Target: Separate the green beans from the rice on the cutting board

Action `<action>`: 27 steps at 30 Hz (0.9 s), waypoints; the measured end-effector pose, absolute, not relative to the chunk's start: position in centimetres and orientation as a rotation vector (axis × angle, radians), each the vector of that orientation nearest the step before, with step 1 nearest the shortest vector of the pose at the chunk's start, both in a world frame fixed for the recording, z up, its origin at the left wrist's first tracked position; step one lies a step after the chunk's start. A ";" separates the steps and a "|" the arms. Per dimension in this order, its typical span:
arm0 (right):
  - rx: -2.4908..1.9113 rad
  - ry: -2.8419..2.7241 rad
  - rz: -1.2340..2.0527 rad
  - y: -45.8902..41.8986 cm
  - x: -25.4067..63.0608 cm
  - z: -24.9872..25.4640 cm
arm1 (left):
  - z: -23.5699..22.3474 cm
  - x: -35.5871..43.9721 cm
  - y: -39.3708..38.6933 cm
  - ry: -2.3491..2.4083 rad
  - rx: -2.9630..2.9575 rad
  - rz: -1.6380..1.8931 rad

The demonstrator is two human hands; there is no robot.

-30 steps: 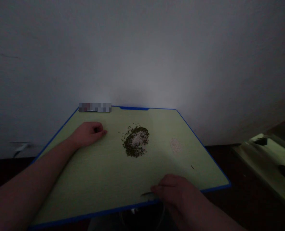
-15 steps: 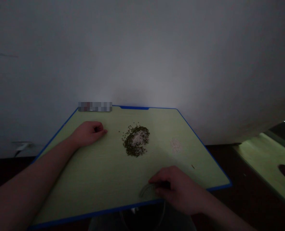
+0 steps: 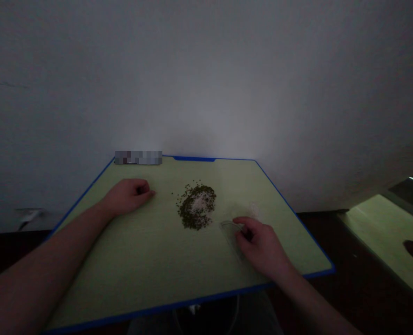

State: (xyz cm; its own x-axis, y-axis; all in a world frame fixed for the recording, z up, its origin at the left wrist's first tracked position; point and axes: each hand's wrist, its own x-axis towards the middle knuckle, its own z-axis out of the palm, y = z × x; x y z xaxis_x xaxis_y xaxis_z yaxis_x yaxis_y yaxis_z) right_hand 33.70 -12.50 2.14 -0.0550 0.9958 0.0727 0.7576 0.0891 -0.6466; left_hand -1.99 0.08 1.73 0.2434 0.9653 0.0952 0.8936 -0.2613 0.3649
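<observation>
On the left half of the board my left hand (image 3: 129,196) rests in a loose fist, with no object visible in it. My right hand (image 3: 260,242) is right of centre, its fingers pinching a clear, thin-walled piece with a curved rim (image 3: 229,227); its full shape is too faint to make out. Between the hands lies a heap of small green beans (image 3: 190,217), like mung beans, with white grains (image 3: 199,204), like rice, in its middle. Just beyond my right hand is a thin patch of white grains (image 3: 253,209), partly covered by the fingers.
The pale tabletop (image 3: 139,270) has a blue rim and stands against a grey wall (image 3: 206,83). A blurred-out flat object (image 3: 138,157) lies at its far left corner. Another pale surface (image 3: 384,232) with a dark oval is at far right.
My right hand has moved away from the near edge, forward and slightly right, carrying the clear piece toward the white patch. My left hand stays in place.
</observation>
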 end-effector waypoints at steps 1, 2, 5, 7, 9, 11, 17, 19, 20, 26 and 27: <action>-1.740 -1.836 0.604 -12.3 34.5 2.1 | 1.7 -2.0 0.1 1.747 2.276 0.445; -1.751 -1.810 0.589 -12.2 35.3 2.1 | 1.7 -2.0 0.1 1.750 2.273 0.445; -1.685 -1.787 0.608 -12.2 36.0 2.5 | 1.7 -2.0 0.1 1.744 2.271 0.448; -1.607 -1.825 0.670 -12.3 35.2 2.7 | 1.8 -1.9 0.2 1.741 2.275 0.450; -1.552 -1.898 0.736 -12.3 33.8 2.9 | 1.8 -1.8 0.1 1.749 2.280 0.443; -1.528 -1.971 0.763 -12.3 32.5 3.0 | 1.9 -1.7 0.1 1.753 2.283 0.434; -1.645 -1.974 0.700 -11.5 32.9 2.9 | 1.9 -1.7 -0.1 1.738 2.264 0.455; -1.701 -1.938 0.679 -11.3 34.5 2.7 | 1.9 -1.8 0.0 1.736 2.267 0.463; -1.727 -1.911 0.667 -11.3 35.3 2.5 | 1.9 -1.8 0.0 1.732 2.267 0.465; -1.693 -1.807 0.726 -11.4 37.2 2.1 | 1.8 -1.9 0.1 1.729 2.290 0.457; -1.666 -1.819 0.745 -11.4 36.8 2.2 | 1.8 -1.9 0.1 1.728 2.288 0.457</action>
State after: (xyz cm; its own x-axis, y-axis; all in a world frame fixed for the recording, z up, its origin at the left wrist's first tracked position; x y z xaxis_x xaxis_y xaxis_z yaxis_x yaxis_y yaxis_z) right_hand 36.78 -11.40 2.19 -0.0739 0.9967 0.0330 0.6872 0.0749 -0.7226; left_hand -1.93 0.11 1.77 0.2523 0.9620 0.1043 0.8877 -0.2730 0.3708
